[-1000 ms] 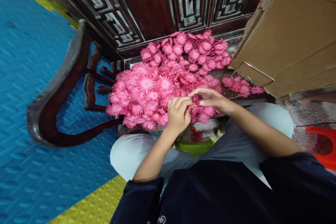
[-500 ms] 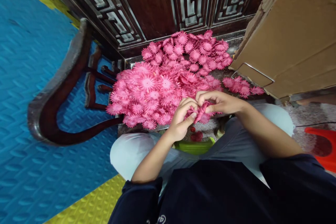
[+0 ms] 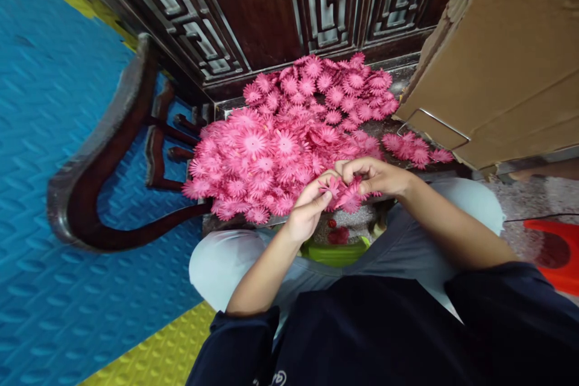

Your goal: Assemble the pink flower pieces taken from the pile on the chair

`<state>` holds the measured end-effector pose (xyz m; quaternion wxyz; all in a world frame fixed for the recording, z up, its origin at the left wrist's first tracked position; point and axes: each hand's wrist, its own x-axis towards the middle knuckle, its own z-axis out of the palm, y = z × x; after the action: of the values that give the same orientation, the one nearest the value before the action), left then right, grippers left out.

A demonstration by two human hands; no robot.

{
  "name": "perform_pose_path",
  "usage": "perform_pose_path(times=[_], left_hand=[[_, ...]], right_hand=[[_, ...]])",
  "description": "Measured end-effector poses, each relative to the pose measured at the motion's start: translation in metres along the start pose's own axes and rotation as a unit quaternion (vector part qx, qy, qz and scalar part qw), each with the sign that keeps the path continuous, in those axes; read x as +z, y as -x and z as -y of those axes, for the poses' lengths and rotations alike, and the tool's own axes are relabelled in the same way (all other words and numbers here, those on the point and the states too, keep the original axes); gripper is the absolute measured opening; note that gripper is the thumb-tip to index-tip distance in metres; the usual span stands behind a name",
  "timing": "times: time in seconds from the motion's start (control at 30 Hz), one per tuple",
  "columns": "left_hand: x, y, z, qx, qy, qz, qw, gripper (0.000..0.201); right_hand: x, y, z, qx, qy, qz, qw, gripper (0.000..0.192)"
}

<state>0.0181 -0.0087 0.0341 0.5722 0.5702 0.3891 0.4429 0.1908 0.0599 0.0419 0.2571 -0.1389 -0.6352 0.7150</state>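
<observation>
A large heap of pink artificial flower heads (image 3: 253, 160) covers the dark wooden bench seat in front of me. At its near edge my left hand (image 3: 310, 208) pinches a small pink flower (image 3: 332, 188) between thumb and fingers. Close beside it, my right hand (image 3: 377, 176) is closed on more pink petals (image 3: 350, 196), with its index finger curled near the left fingertips. How many flower layers are between the hands I cannot tell, since fingers cover part of them.
A dark carved armrest (image 3: 81, 193) curves at the left, above a blue foam mat (image 3: 31, 193). A cardboard box (image 3: 511, 60) with a metal wire handle (image 3: 436, 120) stands at the right. Below my hands is a green stool (image 3: 335, 253); a red plastic thing (image 3: 552, 253) lies far right.
My left hand has drawn slightly left and down, and the flower in its pinch now faces up with its petals spread. More petals show under my right hand, which has barely moved.
</observation>
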Motion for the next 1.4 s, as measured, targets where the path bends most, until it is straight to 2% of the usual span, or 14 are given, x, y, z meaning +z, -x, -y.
perform_pose_path(times=[0.1, 0.17, 0.2, 0.27, 0.3, 0.37, 0.53, 0.63, 1.1, 1.4], left_hand=[[0.001, 0.002, -0.002, 0.041, 0.013, -0.027, 0.999, 0.028], [0.002, 0.005, -0.009, 0.101, -0.046, -0.028, 0.993, 0.022], [0.003, 0.008, -0.014, 0.137, -0.100, -0.026, 0.985, 0.020], [0.008, 0.014, -0.024, 0.227, -0.222, -0.022, 0.948, 0.019], [0.011, 0.016, -0.028, 0.261, -0.249, -0.010, 0.933, 0.017], [0.015, 0.020, -0.032, 0.282, -0.261, 0.006, 0.923, 0.015], [0.013, 0.019, -0.025, 0.213, -0.178, -0.005, 0.961, 0.015], [0.009, 0.019, -0.021, 0.192, -0.163, -0.018, 0.968, 0.015], [0.013, 0.018, -0.030, 0.180, -0.248, -0.102, 0.946, 0.007], [0.010, 0.017, -0.027, 0.120, -0.247, -0.140, 0.951, 0.010]], right_hand=[[-0.004, 0.001, 0.000, -0.019, 0.018, 0.015, 1.000, 0.030], [-0.006, 0.002, 0.004, -0.019, 0.038, 0.038, 0.998, 0.027], [-0.007, 0.003, 0.006, -0.014, 0.044, 0.058, 0.997, 0.025], [-0.007, 0.005, 0.011, -0.002, 0.043, 0.115, 0.992, 0.027], [-0.007, 0.006, 0.013, 0.002, 0.037, 0.145, 0.989, 0.029], [-0.006, 0.007, 0.015, 0.004, 0.024, 0.178, 0.984, 0.031], [-0.005, 0.008, 0.014, -0.024, 0.018, 0.136, 0.990, 0.026], [-0.004, 0.009, 0.013, -0.015, 0.014, 0.132, 0.991, 0.024], [-0.008, 0.013, 0.021, -0.005, 0.093, 0.061, 0.994, 0.019], [-0.005, 0.013, 0.019, 0.009, 0.104, 0.001, 0.995, 0.023]])
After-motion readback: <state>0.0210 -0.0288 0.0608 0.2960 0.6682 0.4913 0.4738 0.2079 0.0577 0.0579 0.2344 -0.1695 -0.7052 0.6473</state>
